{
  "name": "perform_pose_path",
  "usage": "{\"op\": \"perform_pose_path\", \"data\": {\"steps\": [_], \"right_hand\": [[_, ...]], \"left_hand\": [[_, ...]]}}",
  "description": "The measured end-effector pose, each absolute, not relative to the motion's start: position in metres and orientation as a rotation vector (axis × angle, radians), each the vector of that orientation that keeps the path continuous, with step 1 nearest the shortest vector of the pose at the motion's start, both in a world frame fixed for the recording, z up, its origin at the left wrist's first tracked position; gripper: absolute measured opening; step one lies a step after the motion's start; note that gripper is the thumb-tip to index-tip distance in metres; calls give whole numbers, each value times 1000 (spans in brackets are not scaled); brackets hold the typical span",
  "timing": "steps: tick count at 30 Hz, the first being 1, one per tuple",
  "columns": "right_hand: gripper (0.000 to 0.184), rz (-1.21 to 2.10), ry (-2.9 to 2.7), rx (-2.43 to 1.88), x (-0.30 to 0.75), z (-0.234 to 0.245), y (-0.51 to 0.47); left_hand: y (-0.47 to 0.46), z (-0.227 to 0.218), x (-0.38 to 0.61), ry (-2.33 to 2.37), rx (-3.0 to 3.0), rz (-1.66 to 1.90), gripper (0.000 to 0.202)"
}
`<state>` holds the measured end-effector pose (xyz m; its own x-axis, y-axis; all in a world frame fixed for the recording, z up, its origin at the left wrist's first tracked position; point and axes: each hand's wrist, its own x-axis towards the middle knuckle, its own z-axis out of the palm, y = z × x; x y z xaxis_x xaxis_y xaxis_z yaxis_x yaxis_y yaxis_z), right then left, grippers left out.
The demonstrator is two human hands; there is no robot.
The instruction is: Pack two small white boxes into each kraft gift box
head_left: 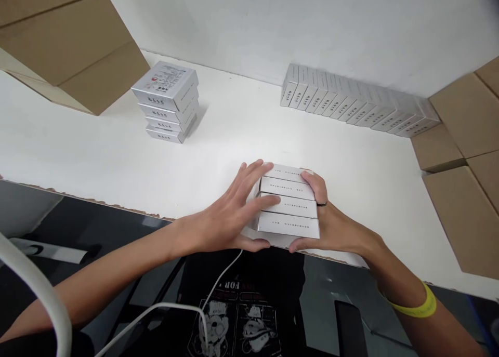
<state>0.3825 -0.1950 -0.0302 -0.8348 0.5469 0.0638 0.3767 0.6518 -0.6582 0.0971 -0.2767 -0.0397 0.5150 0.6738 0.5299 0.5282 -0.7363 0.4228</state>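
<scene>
Several small white boxes (290, 206) stand side by side as one block near the front edge of the table, their printed narrow sides facing up. From the left, my left hand (241, 211) wraps round the block, with its thumb low at the near side and the other fingers across the left end and top. On the opposite end, my right hand (319, 211) grips the block, thumb and fingers at its near and far corners. A ring and a yellow wristband (419, 305) are on the right arm. The undersides of the boxes are hidden.
A stack of white boxes (167, 102) stands at the back left beside a large cardboard carton (78, 45). Along the wall runs a long row of white boxes (351, 97), ending at brown cartons (463, 190) on the right. A white cable (156, 307) hangs in front.
</scene>
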Motion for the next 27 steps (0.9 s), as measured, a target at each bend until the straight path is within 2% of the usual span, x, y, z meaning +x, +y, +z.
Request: {"op": "perform_pose_path", "data": {"steps": [2,5,10,12,16,21,27], "right_hand": [[147,913,-2616,-715,387,-25,-193],[141,872,-2641,-710,395,-14,-189],[84,826,-2588,-747,397,-4,-185],[73,787,-2547,-688,393,-6,-183],[67,669,-2592,-514,386,-14,-179],[65,524,-2640,-542,390,-20,-181],[63,495,-2605,-567,400,-22,-187]], "left_hand": [[-283,-39,94,1068,2634,1004,80],[-287,-43,91,1113,2681,994,78],[-287,-50,92,1146,2697,1001,81],[-286,-50,92,1146,2691,1016,85],[-285,-50,93,1144,2683,1029,86],[-285,-53,94,1121,2638,1073,92],[-287,-51,92,1124,2612,1065,87]]}}
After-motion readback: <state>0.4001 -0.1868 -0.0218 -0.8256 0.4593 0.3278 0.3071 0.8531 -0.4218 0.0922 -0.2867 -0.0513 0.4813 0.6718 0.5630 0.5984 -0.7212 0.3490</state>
